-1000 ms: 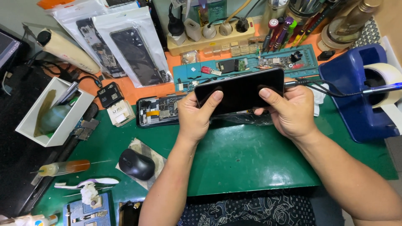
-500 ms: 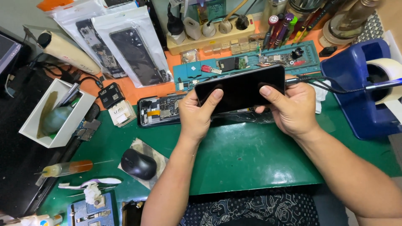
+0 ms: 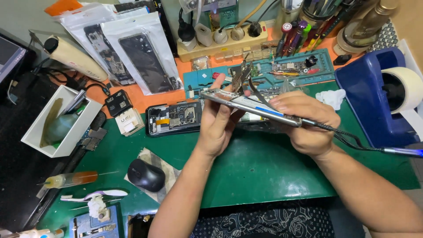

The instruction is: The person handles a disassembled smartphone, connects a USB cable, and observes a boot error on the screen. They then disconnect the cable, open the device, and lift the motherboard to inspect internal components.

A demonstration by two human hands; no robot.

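We hold a smartphone (image 3: 246,105) edge-on above a green work mat (image 3: 264,185), both hands closed around it. Our left hand (image 3: 218,125) grips the near-left end, thumb on the upper face and fingers curled beneath; our right hand (image 3: 306,125) wraps the right end, fingers folded over the frame. A braided black cable (image 3: 352,140) runs from that end, past the right wrist, to a blue plug (image 3: 403,152). The phone is tilted so that we see its metal side rail and, above it, what appear to be loose flex parts standing up from the body; whether the back is fully off we cannot tell.

Just beyond the left hand lies a second, opened phone (image 3: 174,119) with its circuit board exposed, and beside it a small black-and-white adapter block (image 3: 121,112). Further out from the left hand sit bagged replacement screens (image 3: 141,57) and a white tray (image 3: 61,121). Near the left forearm rests a black mouse (image 3: 145,175) and a syringe of amber fluid (image 3: 70,179). Beyond the right hand stand a teal parts tray (image 3: 286,70) and a blue tape dispenser (image 3: 374,97).

We judge the repair to be mid-course: the handset is powered by cable and under inspection, its parts unsettled, with reassembly evidently left to do.
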